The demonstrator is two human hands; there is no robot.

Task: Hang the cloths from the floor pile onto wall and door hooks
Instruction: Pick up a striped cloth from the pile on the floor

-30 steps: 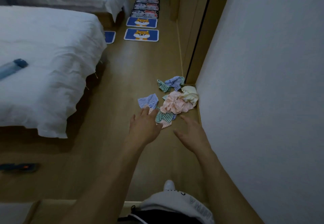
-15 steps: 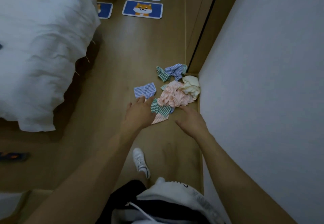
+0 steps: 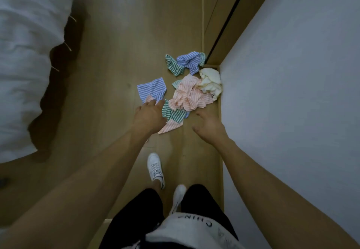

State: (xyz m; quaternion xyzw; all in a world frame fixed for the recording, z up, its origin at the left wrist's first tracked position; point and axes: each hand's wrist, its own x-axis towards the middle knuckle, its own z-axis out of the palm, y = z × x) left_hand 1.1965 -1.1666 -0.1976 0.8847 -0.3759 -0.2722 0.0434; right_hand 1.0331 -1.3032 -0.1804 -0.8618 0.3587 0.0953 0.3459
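A pile of striped cloths lies on the wood floor against the white wall. It holds a pink-striped cloth (image 3: 190, 96), a cream cloth (image 3: 210, 82), a green-striped one (image 3: 173, 113), and a blue and green pair (image 3: 187, 61) further off. A flat blue-striped cloth (image 3: 153, 88) lies apart on the left. My left hand (image 3: 150, 117) reaches down over the near left edge of the pile, fingers relaxed, holding nothing. My right hand (image 3: 209, 127) hovers just short of the pile's near right side, fingers spread. No hooks are in view.
A bed with white bedding (image 3: 25, 53) fills the left side. The white wall (image 3: 292, 92) runs along the right, with a wooden door frame (image 3: 220, 24) beyond the pile. My white shoes (image 3: 155, 167) stand on the floor below the hands.
The view has tilted further down and come closer to the pile. Both hands have dropped nearer to the cloths; neither has taken hold of one.
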